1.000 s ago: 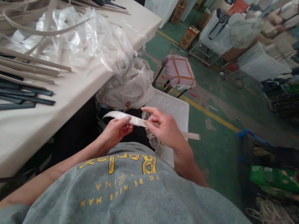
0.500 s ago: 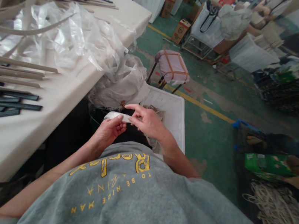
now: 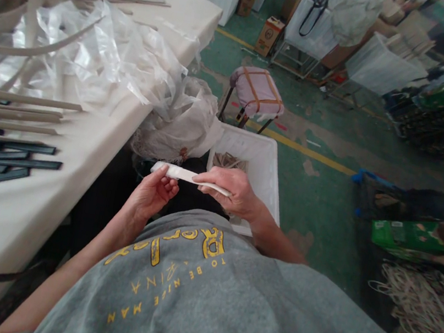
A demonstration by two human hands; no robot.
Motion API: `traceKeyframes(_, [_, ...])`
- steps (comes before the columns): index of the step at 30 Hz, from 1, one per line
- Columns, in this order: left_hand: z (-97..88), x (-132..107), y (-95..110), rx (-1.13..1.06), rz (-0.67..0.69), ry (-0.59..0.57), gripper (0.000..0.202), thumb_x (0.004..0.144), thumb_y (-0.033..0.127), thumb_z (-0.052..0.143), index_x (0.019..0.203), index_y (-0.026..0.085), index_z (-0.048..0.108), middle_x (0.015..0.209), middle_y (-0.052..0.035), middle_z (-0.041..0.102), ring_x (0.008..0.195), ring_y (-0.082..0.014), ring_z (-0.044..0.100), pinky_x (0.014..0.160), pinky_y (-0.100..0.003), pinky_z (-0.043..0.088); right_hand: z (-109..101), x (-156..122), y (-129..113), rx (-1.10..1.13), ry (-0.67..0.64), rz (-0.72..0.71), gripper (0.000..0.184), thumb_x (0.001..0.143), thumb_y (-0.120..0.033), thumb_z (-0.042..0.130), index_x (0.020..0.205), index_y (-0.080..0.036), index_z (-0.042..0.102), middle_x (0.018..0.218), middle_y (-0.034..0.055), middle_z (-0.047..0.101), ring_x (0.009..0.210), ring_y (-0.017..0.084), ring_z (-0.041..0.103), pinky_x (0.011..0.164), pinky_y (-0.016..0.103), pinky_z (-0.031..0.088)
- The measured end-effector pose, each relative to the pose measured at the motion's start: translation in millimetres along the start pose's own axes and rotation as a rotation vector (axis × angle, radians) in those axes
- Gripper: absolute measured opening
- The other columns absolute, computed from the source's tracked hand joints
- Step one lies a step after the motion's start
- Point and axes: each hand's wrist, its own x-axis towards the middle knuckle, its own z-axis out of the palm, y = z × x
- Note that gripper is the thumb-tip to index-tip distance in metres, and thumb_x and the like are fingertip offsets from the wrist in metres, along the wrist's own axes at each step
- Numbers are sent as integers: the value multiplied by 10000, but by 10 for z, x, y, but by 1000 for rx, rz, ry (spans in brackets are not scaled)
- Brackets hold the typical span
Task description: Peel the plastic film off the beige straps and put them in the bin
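A pale, flat strip (image 3: pixel 184 174) is stretched between my two hands in front of the grey shirt. My left hand (image 3: pixel 153 192) pinches its left end, which looks whiter and shinier, between thumb and fingers. Around the strip's right part are the closed fingers of my right hand (image 3: pixel 231 191), and a short tail shows below them. What the strip is made of I cannot tell. Just beyond my right hand stands a white plastic bin (image 3: pixel 266 167) with beige strips (image 3: pixel 231 161) inside.
On the left, a white-covered table (image 3: pixel 96 142) bears dark strips (image 3: pixel 10 158), beige strips (image 3: pixel 13 112) and crumpled clear plastic bags (image 3: pixel 109 52). A cloth-covered stool (image 3: pixel 257 91) stands beyond the bin. Tangled cord (image 3: pixel 420 318) lies at the lower right.
My right hand has moved right along the strip and closed around it, so a longer stretch shows between my hands. My left hand has shifted slightly left, still pinching its end.
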Motion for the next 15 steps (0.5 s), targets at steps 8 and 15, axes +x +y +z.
traceKeyframes(8, [-6, -52, -103, 70, -57, -155, 104, 867, 200, 683, 786, 153, 637, 607, 12, 643, 537, -105, 629, 577, -220, 568, 324, 185, 293, 48, -15, -23, 340, 1015, -458, 482, 995, -208, 712, 1186, 101, 698, 1170, 207, 624, 1058, 424, 449])
traceKeyframes(15, [22, 210, -138, -74, -101, -21, 339, 1022, 337, 439, 1059, 82, 659, 898, -119, 743, 789, -190, 728, 714, -296, 601, -241, -216, -41, 603, -51, 370, 273, 963, -428, 593, 939, -183, 713, 756, 29, 747, 658, 159, 699, 619, 270, 561])
